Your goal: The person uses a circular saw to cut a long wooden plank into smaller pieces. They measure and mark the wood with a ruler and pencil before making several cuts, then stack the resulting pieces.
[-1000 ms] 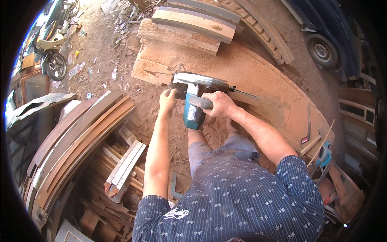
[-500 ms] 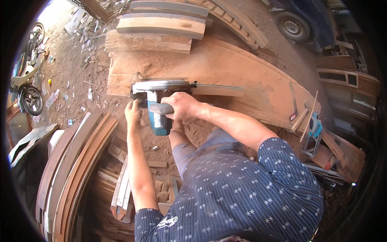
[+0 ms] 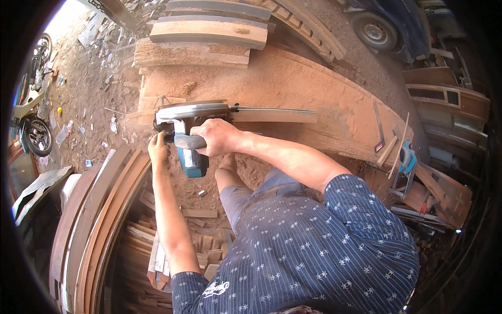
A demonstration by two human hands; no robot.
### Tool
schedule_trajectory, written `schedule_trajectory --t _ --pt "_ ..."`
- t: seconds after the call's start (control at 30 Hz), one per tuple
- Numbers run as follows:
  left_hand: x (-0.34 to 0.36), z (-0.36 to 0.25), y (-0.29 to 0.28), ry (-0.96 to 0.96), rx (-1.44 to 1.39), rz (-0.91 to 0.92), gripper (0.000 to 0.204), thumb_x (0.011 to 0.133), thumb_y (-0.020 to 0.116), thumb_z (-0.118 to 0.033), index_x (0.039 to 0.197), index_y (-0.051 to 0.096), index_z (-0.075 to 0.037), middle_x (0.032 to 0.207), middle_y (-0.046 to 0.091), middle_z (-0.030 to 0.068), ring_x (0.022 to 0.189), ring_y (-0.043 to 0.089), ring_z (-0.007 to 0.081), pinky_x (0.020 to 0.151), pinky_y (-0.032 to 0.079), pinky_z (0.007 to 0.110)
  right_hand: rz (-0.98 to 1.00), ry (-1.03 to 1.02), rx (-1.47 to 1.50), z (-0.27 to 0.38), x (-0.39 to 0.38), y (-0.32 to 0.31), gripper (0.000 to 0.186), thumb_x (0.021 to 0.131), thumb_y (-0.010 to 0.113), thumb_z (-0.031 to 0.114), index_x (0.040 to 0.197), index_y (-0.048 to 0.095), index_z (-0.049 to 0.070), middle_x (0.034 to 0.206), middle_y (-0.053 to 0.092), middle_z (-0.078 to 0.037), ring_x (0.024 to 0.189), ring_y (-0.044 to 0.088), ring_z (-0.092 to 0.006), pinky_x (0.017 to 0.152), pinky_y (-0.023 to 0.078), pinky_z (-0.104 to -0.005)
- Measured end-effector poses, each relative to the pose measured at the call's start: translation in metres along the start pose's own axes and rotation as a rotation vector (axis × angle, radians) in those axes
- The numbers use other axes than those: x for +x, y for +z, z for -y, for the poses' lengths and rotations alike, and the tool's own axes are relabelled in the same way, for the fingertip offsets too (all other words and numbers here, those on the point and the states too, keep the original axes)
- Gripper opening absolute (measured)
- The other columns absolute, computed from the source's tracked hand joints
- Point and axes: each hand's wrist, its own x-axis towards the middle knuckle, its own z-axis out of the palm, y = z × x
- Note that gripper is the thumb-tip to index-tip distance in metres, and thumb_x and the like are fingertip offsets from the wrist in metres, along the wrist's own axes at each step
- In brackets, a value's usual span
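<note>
A teal-and-silver circular saw (image 3: 192, 162) rests over a narrow wooden board (image 3: 277, 115) at the near edge of the dusty work surface (image 3: 298, 86). My right hand (image 3: 217, 137) is wrapped round the saw's rear handle. At the saw's left end, my left hand (image 3: 158, 149) has its fingers closed on the front part; the exact spot they grip is partly hidden. To the right of the saw, a thin dark line runs along the board. The blade itself cannot be seen.
Stacked timber (image 3: 209, 30) lies beyond the saw. Long curved planks (image 3: 99, 209) stand at the lower left, with offcuts (image 3: 201, 214) beside them. A framing square (image 3: 378, 131) and wood strips lie right, near a second teal tool (image 3: 407, 159). A motorbike (image 3: 36, 133) stands far left.
The saw has slid left along the board, with both my hands moving along on it. More of the board and its dark line shows to the saw's right.
</note>
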Motion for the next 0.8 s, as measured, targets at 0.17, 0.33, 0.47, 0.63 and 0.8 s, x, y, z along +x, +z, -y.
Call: schedule_trajectory --t 0.17,0.33,0.47,0.63,0.8 --pt "0.012 -0.006 -0.020 -0.035 -0.008 -0.024 0.025 0.095 0.067 -0.031 0.101 0.068 -0.006 0.072 0.060 -0.0026 0.049 0.043 0.0047 0.042 0.030 0.022 0.004 0.007 0.006 0.005 0.021 0.010 0.027 0.071 0.078 0.019 0.090 0.068 0.002 0.078 0.070 -0.021 0.079 0.070 -0.0385 0.072 0.055 -0.0461" --pt "0.025 -0.008 -0.045 -0.071 -0.045 -0.042 0.026 0.094 0.068 -0.030 0.104 0.068 -0.006 0.071 0.059 -0.0021 0.047 0.044 0.0053 0.041 0.030 0.022 -0.003 -0.029 -0.020 0.013 0.043 0.025 0.026 0.073 0.077 0.020 0.090 0.068 0.003 0.079 0.070 -0.020 0.079 0.070 -0.0387 0.073 0.055 -0.0468" --pt "0.018 -0.023 -0.048 -0.081 0.050 -0.095 0.026 0.096 0.064 -0.030 0.101 0.069 -0.005 0.070 0.059 -0.0009 0.047 0.045 0.0063 0.041 0.031 0.025 0.019 -0.012 0.012 0.022 0.043 0.019 0.025 0.075 0.076 0.021 0.092 0.068 0.003 0.082 0.071 -0.021 0.084 0.070 -0.0390 0.076 0.055 -0.0472" --pt "-0.059 -0.052 0.000 0.175 0.058 -0.056 0.024 0.097 0.058 -0.031 0.093 0.066 -0.008 0.069 0.055 -0.0042 0.051 0.044 0.0052 0.045 0.032 0.024 0.014 -0.098 0.092 0.043 -0.035 -0.034 0.030 0.077 0.078 0.021 0.096 0.067 0.000 0.076 0.070 -0.020 0.072 0.071 -0.0343 0.067 0.055 -0.0431" --pt "-0.167 -0.072 0.125 0.330 0.004 0.066 0.016 0.098 0.060 -0.024 0.098 0.065 -0.008 0.073 0.054 -0.0055 0.058 0.043 0.0042 0.047 0.031 0.024 0.102 -0.004 0.180 0.069 -0.164 -0.145 0.033 0.076 0.075 0.024 0.093 0.067 -0.003 0.065 0.068 -0.015 0.053 0.065 -0.0261 0.055 0.054 -0.0375"
